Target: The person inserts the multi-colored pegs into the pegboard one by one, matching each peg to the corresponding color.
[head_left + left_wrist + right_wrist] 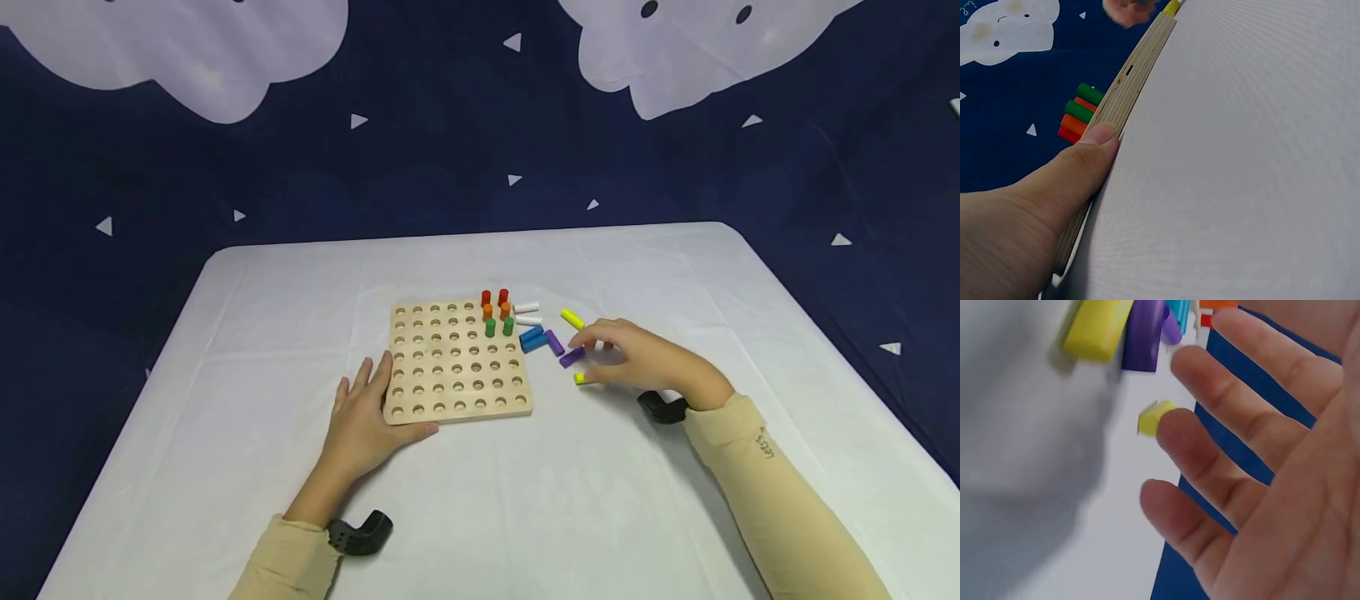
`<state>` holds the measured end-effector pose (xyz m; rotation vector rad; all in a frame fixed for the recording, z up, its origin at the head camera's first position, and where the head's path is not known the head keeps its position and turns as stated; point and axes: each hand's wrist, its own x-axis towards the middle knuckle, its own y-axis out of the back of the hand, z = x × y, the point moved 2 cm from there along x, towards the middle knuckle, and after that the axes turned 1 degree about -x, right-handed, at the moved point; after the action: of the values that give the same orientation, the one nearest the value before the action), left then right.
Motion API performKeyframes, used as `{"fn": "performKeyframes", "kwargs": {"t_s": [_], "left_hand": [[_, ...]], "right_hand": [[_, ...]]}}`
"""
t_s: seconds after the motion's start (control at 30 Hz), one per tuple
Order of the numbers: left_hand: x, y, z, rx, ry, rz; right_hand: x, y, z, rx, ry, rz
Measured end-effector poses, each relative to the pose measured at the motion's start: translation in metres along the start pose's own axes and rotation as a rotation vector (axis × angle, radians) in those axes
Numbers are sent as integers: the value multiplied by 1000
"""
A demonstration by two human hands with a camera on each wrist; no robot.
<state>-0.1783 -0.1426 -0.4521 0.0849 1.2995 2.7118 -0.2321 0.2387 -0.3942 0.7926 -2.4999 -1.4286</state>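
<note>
A square wooden pegboard [427, 362] with rows of round holes lies on the table. My left hand [363, 425] rests at its front left corner, fingers straight along the left side and thumb [1079, 165] against the front edge. Two red, two orange and two green pegs [490, 327] stand in holes at the back right. My right hand [633, 354] is over the loose pegs, fingers spread and slightly bent, nothing held. Close by it lie a yellow peg [572, 317], a purple peg [572, 357] and another yellow peg [579, 378] beside the thumb.
Two white pegs [528, 321], two blue pegs [534, 342] and a second purple peg [555, 342] lie right of the board. The white-covered table [480, 517] ends at a dark blue backdrop [427, 167] with clouds and triangles.
</note>
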Motion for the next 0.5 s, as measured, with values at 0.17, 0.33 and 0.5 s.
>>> {"fn": "performKeyframes", "kwargs": {"t_s": [0.17, 0.33, 0.5], "left_hand": [[0, 1, 0, -3, -8, 7], [0, 2, 1, -8, -10, 5], [-1, 1, 1, -12, -7, 3]], "right_hand": [[-9, -4, 6, -16, -30, -60], [-8, -10, 7, -44, -53, -71], [-5, -16, 4, -5, -46, -95]]}}
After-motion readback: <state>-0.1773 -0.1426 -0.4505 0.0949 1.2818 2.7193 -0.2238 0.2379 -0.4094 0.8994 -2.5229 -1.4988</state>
